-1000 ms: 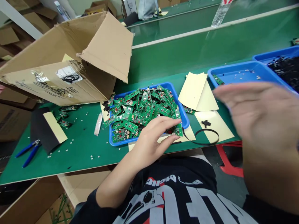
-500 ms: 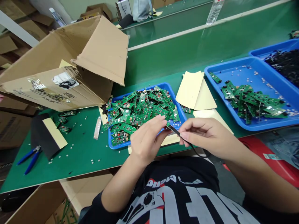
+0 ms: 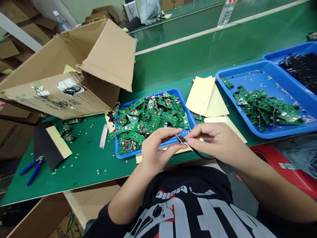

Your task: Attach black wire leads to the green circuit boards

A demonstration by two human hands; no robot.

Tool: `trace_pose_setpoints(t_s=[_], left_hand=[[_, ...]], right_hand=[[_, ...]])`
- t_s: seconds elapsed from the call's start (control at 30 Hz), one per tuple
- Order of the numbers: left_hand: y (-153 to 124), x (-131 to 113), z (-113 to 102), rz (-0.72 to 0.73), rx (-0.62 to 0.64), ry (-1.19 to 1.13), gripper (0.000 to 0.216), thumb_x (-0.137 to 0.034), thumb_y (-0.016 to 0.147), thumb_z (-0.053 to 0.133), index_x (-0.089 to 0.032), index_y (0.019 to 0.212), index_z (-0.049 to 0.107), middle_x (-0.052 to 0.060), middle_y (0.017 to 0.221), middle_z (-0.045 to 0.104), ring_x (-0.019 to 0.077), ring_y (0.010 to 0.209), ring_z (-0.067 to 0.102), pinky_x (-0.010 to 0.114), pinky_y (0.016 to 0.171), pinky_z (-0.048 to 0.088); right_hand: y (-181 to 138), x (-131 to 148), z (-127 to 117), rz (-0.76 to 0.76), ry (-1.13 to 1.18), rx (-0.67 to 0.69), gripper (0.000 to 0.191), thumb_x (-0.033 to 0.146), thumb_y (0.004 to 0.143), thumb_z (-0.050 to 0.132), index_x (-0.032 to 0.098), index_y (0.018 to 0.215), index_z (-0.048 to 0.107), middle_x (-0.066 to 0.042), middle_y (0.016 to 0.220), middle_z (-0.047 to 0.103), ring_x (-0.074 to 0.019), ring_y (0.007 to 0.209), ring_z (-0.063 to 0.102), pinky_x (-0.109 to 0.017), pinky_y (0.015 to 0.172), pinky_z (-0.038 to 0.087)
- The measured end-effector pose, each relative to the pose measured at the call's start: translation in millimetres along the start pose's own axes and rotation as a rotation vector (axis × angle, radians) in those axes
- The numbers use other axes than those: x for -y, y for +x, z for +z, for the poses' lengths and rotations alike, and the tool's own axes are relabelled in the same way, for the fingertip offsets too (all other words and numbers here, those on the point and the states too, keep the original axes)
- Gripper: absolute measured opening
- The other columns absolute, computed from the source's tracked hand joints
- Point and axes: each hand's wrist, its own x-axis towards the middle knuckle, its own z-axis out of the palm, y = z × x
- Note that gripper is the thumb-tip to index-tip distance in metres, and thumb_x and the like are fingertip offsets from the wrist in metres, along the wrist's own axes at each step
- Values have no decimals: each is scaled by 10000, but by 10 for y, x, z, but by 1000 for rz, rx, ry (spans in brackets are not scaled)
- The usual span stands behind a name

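My left hand (image 3: 156, 145) pinches a small green circuit board (image 3: 177, 135) on edge between thumb and fingers, above the near rim of the middle blue tray (image 3: 137, 152). My right hand (image 3: 213, 140) is closed at the board's end, thumb and fingers gripping a thin black strip (image 3: 201, 156). A short black piece (image 3: 182, 138) lies against the board between both hands; I cannot tell whether it is joined to the strip. The strip's tail curves below my right hand. Heaped circuit boards (image 3: 151, 119) fill the tray just beyond my hands.
Right, a blue tray (image 3: 247, 132) holds more boards; another tray behind it holds black pieces (image 3: 302, 69). Yellowish paper sheets (image 3: 201, 94) lie between the trays. A cardboard box (image 3: 109, 56) stands left, with blue-handled cutters (image 3: 36, 168) and a black sheet (image 3: 47, 142) nearer.
My left hand's fingers have opened around the board and turned it on edge. My right hand has moved left, up to the board's end, with the black strip.
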Motion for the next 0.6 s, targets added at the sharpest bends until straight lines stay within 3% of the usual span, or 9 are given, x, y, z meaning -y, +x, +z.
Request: trace_pose_setpoints(t_s=[0.23, 0.4, 0.6], left_hand=[[-11, -47, 47, -114, 71, -289, 520, -93, 809, 676, -257, 1276, 517, 59, 1166, 655, 168, 1051, 651, 273, 924, 555], [-11, -97, 53, -114, 140, -185, 446, -75, 897, 515, -249, 1307, 512, 53, 1224, 635, 139, 1070, 635, 215, 908, 539], [11, -131, 99, -124, 129, -8, 386, -75, 901, 477, -190, 1262, 551, 56, 1105, 697, 131, 900, 689, 210, 788, 574]], right_hand=[[-25, -4, 61, -343, -294, -129, 117, 136, 830, 558, 200, 736, 585, 16, 703, 614, -117, 672, 570, -236, 634, 452], [-9, -40, 66, -490, -530, -167, 96, 165, 889, 525, 180, 809, 575, -33, 776, 621, -164, 770, 569, -301, 697, 448], [-2, -50, 98, -562, -726, -210, 155, 152, 901, 482, 155, 774, 569, -59, 740, 621, -188, 726, 557, -325, 665, 452]])
